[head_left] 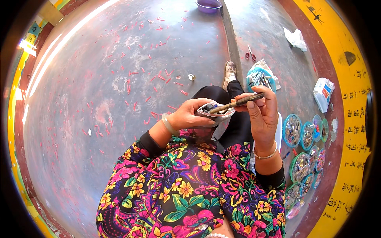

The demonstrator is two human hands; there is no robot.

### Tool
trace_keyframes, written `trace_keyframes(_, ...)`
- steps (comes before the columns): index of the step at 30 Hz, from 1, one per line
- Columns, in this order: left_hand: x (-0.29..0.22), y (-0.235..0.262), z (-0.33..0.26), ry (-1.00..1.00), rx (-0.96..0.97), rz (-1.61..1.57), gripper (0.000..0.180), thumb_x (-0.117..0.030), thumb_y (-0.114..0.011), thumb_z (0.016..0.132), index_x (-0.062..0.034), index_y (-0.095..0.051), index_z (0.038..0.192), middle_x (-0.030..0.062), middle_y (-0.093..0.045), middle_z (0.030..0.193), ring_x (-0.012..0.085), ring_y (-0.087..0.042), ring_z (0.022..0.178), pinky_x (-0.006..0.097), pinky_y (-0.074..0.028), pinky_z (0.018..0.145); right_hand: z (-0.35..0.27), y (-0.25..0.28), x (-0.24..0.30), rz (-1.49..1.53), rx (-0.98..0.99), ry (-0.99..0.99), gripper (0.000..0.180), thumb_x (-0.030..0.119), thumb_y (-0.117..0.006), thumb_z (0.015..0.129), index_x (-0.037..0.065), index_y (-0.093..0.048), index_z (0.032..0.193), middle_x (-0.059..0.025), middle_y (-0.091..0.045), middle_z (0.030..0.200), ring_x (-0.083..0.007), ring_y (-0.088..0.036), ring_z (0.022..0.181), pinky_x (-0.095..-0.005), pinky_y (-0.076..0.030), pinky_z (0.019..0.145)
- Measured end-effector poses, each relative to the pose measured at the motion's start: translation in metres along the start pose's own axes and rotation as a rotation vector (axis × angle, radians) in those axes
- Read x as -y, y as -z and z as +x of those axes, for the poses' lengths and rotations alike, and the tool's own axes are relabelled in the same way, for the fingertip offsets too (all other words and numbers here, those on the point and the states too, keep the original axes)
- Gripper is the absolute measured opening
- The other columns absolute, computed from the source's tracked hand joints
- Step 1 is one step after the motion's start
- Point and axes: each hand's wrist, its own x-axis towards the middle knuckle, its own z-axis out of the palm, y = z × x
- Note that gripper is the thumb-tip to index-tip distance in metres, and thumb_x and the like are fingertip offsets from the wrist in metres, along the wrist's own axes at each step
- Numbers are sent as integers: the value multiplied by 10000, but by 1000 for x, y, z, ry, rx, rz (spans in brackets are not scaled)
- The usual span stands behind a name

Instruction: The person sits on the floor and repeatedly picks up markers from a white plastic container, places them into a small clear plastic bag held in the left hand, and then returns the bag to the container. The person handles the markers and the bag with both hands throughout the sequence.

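Note:
My left hand (pixel 186 115) is closed around a small pale pouch (pixel 222 118), its mouth facing up above my lap. Several dark pen-like sticks (pixel 206 108) show inside it, one with a blue end. My right hand (pixel 262 119) grips a long brown-and-black pen-like stick (pixel 238 102) between thumb and fingers. The stick slants down to the left, its lower end at the pouch mouth; whether the tip is inside is hard to tell. Just beyond my right hand stands a light-blue basket (pixel 249 80) full of similar slim pieces.
Red-handled scissors (pixel 250 54), a white plastic bag (pixel 295 39) and a white package (pixel 323 94) lie on the floor to the right. Several round baskets (pixel 291 116) of small items stand near the yellow wall (pixel 337 35). Red scraps (pixel 161 77) litter the floor; a purple basin (pixel 209 5) stands far off.

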Motion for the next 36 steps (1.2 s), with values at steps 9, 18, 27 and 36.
trace_keyframes(9, -1, 0, 1, 32, 18, -30, 500, -23, -717, 738, 14, -520, 1196, 57, -595, 1117, 129, -541, 1037, 299, -420, 923, 1, -2, -8, -32, 52, -23, 266, 4, -551, 890, -13, -474, 1145, -89, -612, 955, -121, -596, 895, -240, -506, 761)
trace_keyframes(18, 0, 0, 2, 37, -26, -23, 490, -49, -715, 746, -3, -522, 1194, 13, -596, 1041, 77, -538, 939, 254, -449, 843, -4, -15, -32, -126, 4, -148, 276, -12, -668, 791, 14, -574, 1049, -49, -639, 852, -89, -607, 809, -212, -481, 681)
trace_keyframes(27, 0, -1, 4, 18, -57, -41, 410, -7, -666, 798, -13, -525, 1184, 3, -590, 1026, 74, -533, 952, 253, -460, 844, -6, -22, -40, -720, 33, 186, 222, 63, -710, 712, 51, -676, 932, -111, -631, 947, -254, -558, 934, -344, -431, 828)
trace_keyframes(36, 1, -1, 5, 1, -52, -36, 418, -23, -680, 795, -11, -524, 1183, -5, -592, 1026, 69, -529, 937, 246, -455, 829, -8, -16, -31, -792, 40, 301, 246, 9, -681, 677, 69, -687, 915, -149, -584, 1121, -308, -526, 1051, -368, -411, 903)
